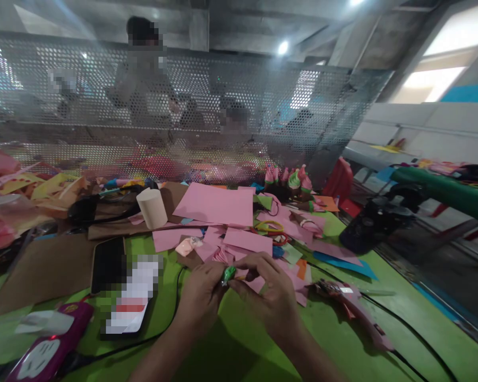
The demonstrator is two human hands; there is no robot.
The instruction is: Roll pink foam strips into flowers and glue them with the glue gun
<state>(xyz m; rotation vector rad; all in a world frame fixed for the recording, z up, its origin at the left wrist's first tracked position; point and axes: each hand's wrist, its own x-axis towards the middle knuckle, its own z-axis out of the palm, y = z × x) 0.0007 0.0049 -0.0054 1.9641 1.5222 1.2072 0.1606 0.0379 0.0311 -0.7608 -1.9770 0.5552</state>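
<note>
Above the near part of the green table, my left hand (201, 292) pinches a small shiny green piece (228, 274), which seems to be in clear plastic. From the other side my right hand (269, 292) has its thumb and bent fingers closed at the piece's right edge. Just behind the hands are a folded pink paper strip (220, 254) and a small pale lump in plastic (188, 245). Cut pink paper pieces (247, 240) lie under and beyond them. The fingers hide part of the green piece.
A pink glue gun (366, 313) with its cable lies on the right. At left are a dark phone (109, 263), a lit phone (133, 300) and a purple power strip (51, 342). A white roll (152, 208), scissors (269, 226) and pink-green cones (295, 180) stand or lie farther back.
</note>
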